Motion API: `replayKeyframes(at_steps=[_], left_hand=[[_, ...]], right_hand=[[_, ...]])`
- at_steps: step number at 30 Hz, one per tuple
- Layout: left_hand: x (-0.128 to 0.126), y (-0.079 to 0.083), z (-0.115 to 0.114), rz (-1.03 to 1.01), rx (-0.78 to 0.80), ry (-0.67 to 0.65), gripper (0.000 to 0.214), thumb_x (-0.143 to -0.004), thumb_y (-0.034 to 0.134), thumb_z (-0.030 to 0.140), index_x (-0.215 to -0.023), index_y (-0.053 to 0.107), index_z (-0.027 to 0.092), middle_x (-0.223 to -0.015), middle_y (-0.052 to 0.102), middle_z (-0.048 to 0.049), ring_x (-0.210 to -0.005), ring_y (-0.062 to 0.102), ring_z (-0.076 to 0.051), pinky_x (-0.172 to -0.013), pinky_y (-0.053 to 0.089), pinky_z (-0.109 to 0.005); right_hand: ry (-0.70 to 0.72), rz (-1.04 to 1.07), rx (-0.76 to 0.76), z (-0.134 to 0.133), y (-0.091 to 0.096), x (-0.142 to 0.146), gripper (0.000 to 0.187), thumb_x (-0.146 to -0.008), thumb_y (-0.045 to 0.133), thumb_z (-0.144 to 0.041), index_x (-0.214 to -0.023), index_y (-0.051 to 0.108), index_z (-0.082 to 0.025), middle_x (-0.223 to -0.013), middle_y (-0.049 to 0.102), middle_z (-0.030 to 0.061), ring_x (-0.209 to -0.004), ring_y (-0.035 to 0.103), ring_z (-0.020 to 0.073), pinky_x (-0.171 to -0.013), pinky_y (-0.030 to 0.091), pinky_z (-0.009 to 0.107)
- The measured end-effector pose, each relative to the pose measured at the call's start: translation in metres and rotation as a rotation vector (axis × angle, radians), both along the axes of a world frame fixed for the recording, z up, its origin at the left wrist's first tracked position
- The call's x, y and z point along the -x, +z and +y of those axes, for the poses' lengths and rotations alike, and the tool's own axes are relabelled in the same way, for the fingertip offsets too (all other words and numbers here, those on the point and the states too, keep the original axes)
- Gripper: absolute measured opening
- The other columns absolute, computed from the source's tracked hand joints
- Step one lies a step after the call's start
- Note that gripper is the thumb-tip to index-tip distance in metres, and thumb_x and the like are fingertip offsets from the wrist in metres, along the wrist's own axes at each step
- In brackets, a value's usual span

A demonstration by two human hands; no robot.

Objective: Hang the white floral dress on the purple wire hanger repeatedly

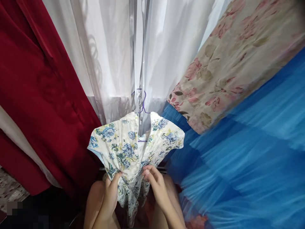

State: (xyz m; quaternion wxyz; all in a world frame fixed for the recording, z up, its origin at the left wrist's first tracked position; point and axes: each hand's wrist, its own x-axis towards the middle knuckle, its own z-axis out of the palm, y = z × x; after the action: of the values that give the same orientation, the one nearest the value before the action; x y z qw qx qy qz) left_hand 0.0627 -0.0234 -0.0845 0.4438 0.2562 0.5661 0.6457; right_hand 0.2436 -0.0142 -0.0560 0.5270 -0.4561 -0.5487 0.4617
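A white blouse [128, 149] with blue, green and yellow flowers hangs in front of me on a purple hanger [143, 106]. Its neckline is open in a V and the lower part falls in loose folds. My left hand [112, 187] grips the blouse at its left side, thumb on the front and the other fingers hidden behind the cloth. At the middle front, my right hand [153, 179] pinches the fabric between thumb and fingertips.
Behind the hanger runs a metal stand [140, 63] in front of white curtains [107, 47]. A dark red cloth [52, 95] hangs at left. To the right are a beige cloth with pink flowers [221, 73] and blue ruffled tulle [238, 165]. My knees [94, 198] are below.
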Motion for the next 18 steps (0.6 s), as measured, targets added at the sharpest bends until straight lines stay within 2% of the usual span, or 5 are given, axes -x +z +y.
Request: replayKeyframes(at_steps=[3,10,12,16,18], left_hand=[[0.000,0.002,0.005,-0.067,-0.022,-0.018,0.057,-0.075,0.065,0.029,-0.131,0.056,0.031,-0.118,0.070,0.0005,-0.121,0.060,-0.026,-0.100,0.050,-0.035],[-0.017,0.004,0.004,0.054,-0.019,-0.062,0.044,-0.083,0.058,0.034,-0.126,0.059,0.026,-0.114,0.071,-0.0052,-0.114,0.064,-0.030,-0.093,0.054,-0.040],[-0.015,0.005,-0.002,0.141,-0.074,0.012,0.046,-0.083,0.063,0.035,-0.127,0.055,0.024,-0.120,0.067,-0.0095,-0.114,0.063,-0.030,-0.095,0.052,-0.042],[-0.012,0.002,-0.013,0.527,-0.388,0.370,0.068,-0.072,0.079,0.026,-0.129,0.043,0.024,-0.138,0.050,-0.0144,-0.127,0.052,-0.030,-0.105,0.044,-0.048],[-0.021,-0.003,-0.014,0.677,-0.452,0.270,0.063,-0.072,0.079,0.023,-0.126,0.045,0.022,-0.133,0.052,-0.0145,-0.125,0.053,-0.029,-0.106,0.043,-0.048]], right_hand=[[0.164,-0.023,0.044,0.005,0.003,0.011,0.022,-0.096,0.053,-0.043,-0.096,0.059,-0.021,-0.085,0.061,0.0024,-0.078,0.055,0.0191,-0.072,0.043,0.030],[0.198,0.058,-0.004,0.030,0.025,0.015,0.031,-0.097,0.051,-0.043,-0.074,0.049,-0.021,-0.066,0.056,-0.0015,-0.064,0.050,0.0152,-0.064,0.038,0.028],[0.180,0.060,0.021,0.028,0.022,0.013,0.035,-0.096,0.052,-0.044,-0.070,0.047,-0.021,-0.061,0.053,-0.0025,-0.059,0.048,0.0141,-0.060,0.036,0.027],[0.230,0.000,0.088,0.015,0.022,0.007,0.038,-0.096,0.052,-0.043,-0.066,0.048,-0.021,-0.057,0.051,-0.0029,-0.055,0.044,0.0124,-0.056,0.034,0.026],[0.297,-0.015,0.107,0.009,0.025,0.003,0.037,-0.096,0.053,-0.042,-0.067,0.050,-0.020,-0.058,0.052,-0.0028,-0.054,0.045,0.0118,-0.056,0.034,0.026]])
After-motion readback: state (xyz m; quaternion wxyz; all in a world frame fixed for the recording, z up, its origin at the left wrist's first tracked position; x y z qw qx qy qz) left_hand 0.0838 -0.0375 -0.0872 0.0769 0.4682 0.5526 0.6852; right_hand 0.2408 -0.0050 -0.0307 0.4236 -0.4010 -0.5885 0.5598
